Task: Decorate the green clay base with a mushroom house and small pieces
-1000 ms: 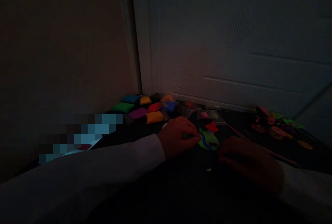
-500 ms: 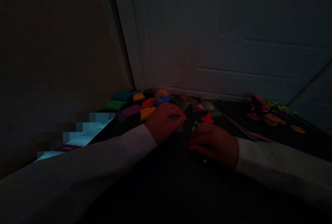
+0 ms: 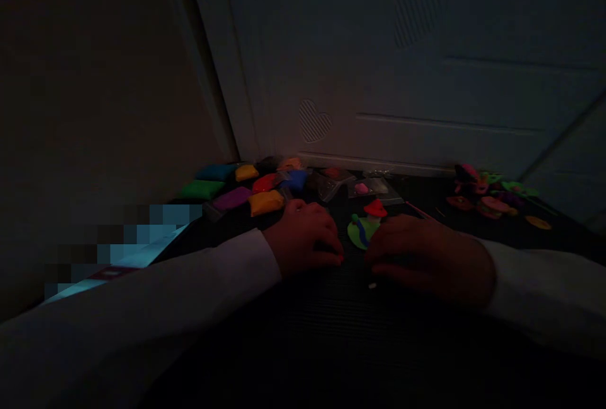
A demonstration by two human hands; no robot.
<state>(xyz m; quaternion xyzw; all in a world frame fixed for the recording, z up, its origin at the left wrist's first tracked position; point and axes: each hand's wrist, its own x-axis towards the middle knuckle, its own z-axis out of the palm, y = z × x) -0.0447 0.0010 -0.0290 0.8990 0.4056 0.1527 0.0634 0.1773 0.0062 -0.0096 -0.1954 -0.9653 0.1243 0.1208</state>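
Note:
On the dark table lies a green clay base with a blue strip across it. A small clay mushroom with a red cap and pale stem stands at its back. My right hand is curled over the base's right side, hiding that part; what its fingers hold, if anything, is hidden. My left hand is to the left of the base, apart from it, fingers bent down and closed. A tiny red spot shows at its fingertips, too small to name. A small white bit lies in front of my right hand.
Packs of coloured clay, including a purple one and a yellow one, lie at the back left. Clear bags lie behind the base. Clay figures stand at the back right. A white panelled surface rises behind the table. Light is dim.
My right hand has moved right, uncovering more of the green base and the mushroom. My left hand has come slightly nearer, fingers lower. The view has shifted slightly.

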